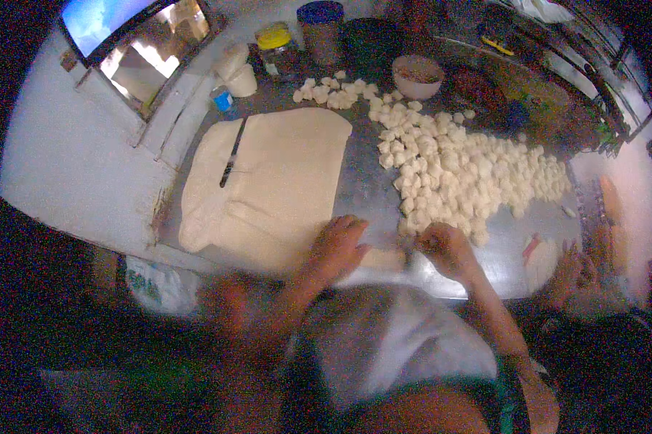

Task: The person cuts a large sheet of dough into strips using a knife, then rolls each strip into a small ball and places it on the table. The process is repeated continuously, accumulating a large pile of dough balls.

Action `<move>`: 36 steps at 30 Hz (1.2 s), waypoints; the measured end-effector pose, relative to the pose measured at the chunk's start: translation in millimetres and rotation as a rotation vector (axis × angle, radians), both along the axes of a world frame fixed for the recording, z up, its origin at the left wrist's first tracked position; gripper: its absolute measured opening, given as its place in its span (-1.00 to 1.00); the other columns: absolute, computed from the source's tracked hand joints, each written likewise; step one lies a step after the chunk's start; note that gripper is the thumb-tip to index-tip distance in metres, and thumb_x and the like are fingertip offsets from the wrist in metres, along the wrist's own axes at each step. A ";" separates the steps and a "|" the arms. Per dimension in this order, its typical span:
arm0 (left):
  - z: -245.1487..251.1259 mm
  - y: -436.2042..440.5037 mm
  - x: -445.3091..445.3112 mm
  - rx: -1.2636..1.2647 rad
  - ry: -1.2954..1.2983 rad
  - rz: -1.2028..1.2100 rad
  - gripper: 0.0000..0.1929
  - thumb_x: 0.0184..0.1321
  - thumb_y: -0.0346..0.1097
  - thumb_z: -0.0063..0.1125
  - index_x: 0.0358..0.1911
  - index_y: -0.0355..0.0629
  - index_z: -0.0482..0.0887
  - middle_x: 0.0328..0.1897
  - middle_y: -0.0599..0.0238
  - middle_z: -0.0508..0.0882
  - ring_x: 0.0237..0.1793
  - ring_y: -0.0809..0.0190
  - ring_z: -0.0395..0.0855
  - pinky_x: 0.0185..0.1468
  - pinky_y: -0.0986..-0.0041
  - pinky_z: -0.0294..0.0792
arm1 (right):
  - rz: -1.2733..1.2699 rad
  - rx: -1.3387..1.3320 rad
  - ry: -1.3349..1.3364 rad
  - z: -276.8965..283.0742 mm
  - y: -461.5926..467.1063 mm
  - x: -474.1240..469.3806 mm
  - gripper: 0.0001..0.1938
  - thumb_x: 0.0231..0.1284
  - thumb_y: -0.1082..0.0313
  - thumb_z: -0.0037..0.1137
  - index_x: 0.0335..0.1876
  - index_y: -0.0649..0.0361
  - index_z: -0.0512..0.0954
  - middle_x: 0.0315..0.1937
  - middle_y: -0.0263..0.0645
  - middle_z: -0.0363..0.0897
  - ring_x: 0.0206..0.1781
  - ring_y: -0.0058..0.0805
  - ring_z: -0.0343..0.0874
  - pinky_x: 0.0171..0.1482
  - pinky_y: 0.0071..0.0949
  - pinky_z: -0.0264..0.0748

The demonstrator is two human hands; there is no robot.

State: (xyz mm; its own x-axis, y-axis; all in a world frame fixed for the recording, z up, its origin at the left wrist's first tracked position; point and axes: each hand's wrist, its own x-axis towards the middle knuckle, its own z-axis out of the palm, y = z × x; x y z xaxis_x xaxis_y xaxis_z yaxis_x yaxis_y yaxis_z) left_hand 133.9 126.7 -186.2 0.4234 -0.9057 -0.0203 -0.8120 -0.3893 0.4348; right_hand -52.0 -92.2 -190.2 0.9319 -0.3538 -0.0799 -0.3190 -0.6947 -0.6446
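Observation:
A wide sheet of rolled dough (282, 157) lies on the left of the metal worktop (364, 179). Across its upper left rests a thin dark blade-like tool (234, 154). My left hand (339, 247) is at the sheet's lower right corner, thumb and fingers apart, with nothing visible between them. A short dough strip (383, 259) lies between my hands. My right hand (444, 244) is curled at the near edge of a big heap of small shaped dough pieces (456, 168); blur hides whether its fingers hold anything.
Behind the dough stand white cups (242, 80), a yellow-lidded jar (276, 49), a blue-lidded container (320, 32) and a bowl of filling (418, 78). Another person's hand (578, 274) is at the right, beside a pale round piece (543, 263). A plastic bag (160, 285) hangs below left.

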 end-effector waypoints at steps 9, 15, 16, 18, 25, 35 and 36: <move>-81.6 -0.2 -28.5 0.078 -0.314 -0.192 -0.55 0.22 -0.18 0.23 0.16 -0.20 0.64 0.12 -0.07 0.65 0.13 -0.11 0.57 0.26 0.00 0.38 | 0.154 -0.157 0.105 -51.6 26.9 -24.1 -0.37 0.00 0.06 0.47 0.22 0.04 0.51 -0.01 -0.01 0.62 0.06 0.11 0.61 0.08 0.00 0.59; -51.4 -4.3 -14.6 0.281 0.111 -0.201 -0.59 0.18 -0.03 0.30 -0.06 -0.22 0.72 0.01 -0.14 0.68 0.17 -0.22 0.58 0.25 -0.06 0.39 | 0.247 -0.192 0.397 -35.3 37.6 5.4 -0.41 0.11 -0.14 0.35 0.24 -0.08 0.55 -0.12 -0.04 0.74 -0.04 0.00 0.74 -0.04 0.01 0.66; -42.6 -0.9 -15.2 0.288 0.113 -0.237 -0.52 0.12 -0.01 0.37 0.00 -0.22 0.71 0.10 -0.16 0.66 0.22 -0.24 0.55 0.30 -0.09 0.36 | 0.259 -0.184 0.414 -29.9 36.4 9.8 -0.42 0.11 -0.15 0.35 0.23 -0.11 0.58 -0.12 -0.04 0.74 -0.03 0.00 0.74 -0.01 0.01 0.65; -29.4 2.8 -18.0 0.269 -0.048 -0.243 -0.38 0.03 -0.02 0.46 0.13 -0.22 0.65 0.27 -0.18 0.56 0.31 -0.24 0.49 0.37 -0.11 0.31 | 0.282 -0.191 0.377 -19.6 35.4 19.4 -0.41 0.10 -0.17 0.35 0.24 -0.14 0.60 -0.11 -0.05 0.75 -0.05 0.00 0.74 0.00 0.00 0.64; -26.4 -28.0 -16.6 0.002 0.332 -0.150 -0.17 0.02 0.03 0.52 0.35 -0.18 0.45 0.33 -0.10 0.56 0.36 -0.19 0.50 0.39 -0.03 0.35 | 0.341 -0.017 0.217 25.2 22.9 48.2 -0.39 0.13 -0.14 0.38 0.28 -0.07 0.59 -0.15 -0.07 0.75 -0.18 -0.11 0.75 -0.07 -0.14 0.66; 15.7 -21.1 25.0 -0.292 0.334 0.431 -0.44 0.12 -0.04 0.47 0.10 -0.24 0.62 -0.01 -0.07 0.76 0.04 -0.13 0.74 0.16 0.09 0.54 | -0.196 0.972 -0.056 66.8 -1.4 67.0 -0.91 0.41 0.31 0.19 -0.13 0.10 0.58 -0.34 -0.43 0.61 -0.40 -0.64 0.54 -0.39 -0.55 0.47; 17.6 -20.8 25.2 -0.245 0.269 0.422 -0.46 0.11 -0.07 0.47 0.08 -0.25 0.63 -0.02 -0.07 0.76 0.03 -0.13 0.74 0.15 0.08 0.54 | -0.173 0.830 -0.003 62.0 1.5 71.5 -0.86 0.41 0.25 0.22 -0.10 0.09 0.57 -0.37 -0.44 0.59 -0.41 -0.65 0.51 -0.39 -0.56 0.47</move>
